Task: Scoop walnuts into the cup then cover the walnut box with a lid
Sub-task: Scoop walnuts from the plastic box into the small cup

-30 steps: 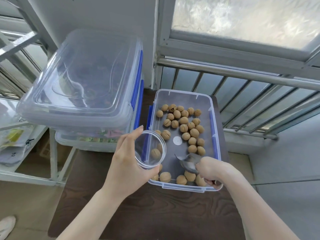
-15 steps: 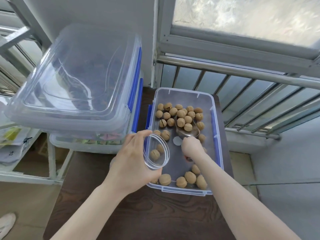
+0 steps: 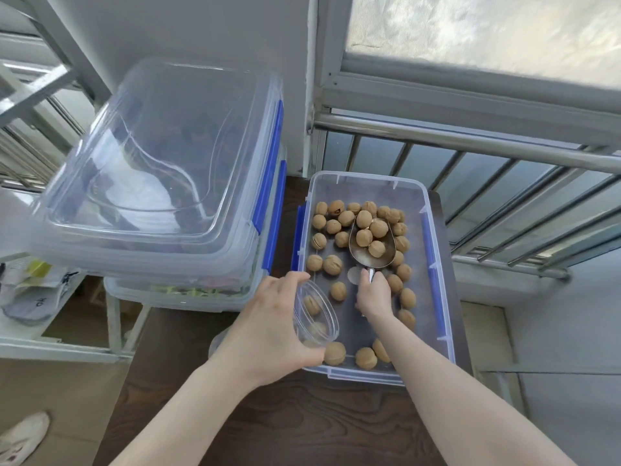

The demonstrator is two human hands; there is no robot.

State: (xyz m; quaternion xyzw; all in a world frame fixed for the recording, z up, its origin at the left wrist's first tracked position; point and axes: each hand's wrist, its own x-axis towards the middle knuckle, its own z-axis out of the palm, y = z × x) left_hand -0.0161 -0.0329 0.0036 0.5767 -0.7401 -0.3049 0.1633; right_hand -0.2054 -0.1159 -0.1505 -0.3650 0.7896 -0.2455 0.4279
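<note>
A clear walnut box [image 3: 437, 284] with blue clips stands open on the dark wooden table [image 3: 302, 422], with several walnuts [image 3: 332, 264] loose on its floor. My right hand [image 3: 373, 292] grips the handle of a metal scoop [image 3: 359, 255] inside the box; the scoop's bowl holds a few walnuts. My left hand [image 3: 268, 327] holds a clear plastic cup [image 3: 317, 312] tilted on its side over the box's near left edge. The clear lid [image 3: 148, 153] lies on the stacked boxes to the left.
Stacked clear storage boxes [image 3: 188, 290] with blue clips stand left of the walnut box. A metal railing [image 3: 470, 142] and window run behind. A white shelf [image 3: 60, 348] with papers is at far left, and a white shoe [image 3: 20, 435] on the floor.
My right hand pushed the scoop from the near end of the box toward the far walnuts, and walnuts now sit in its bowl. The cup tilted and moved slightly lower.
</note>
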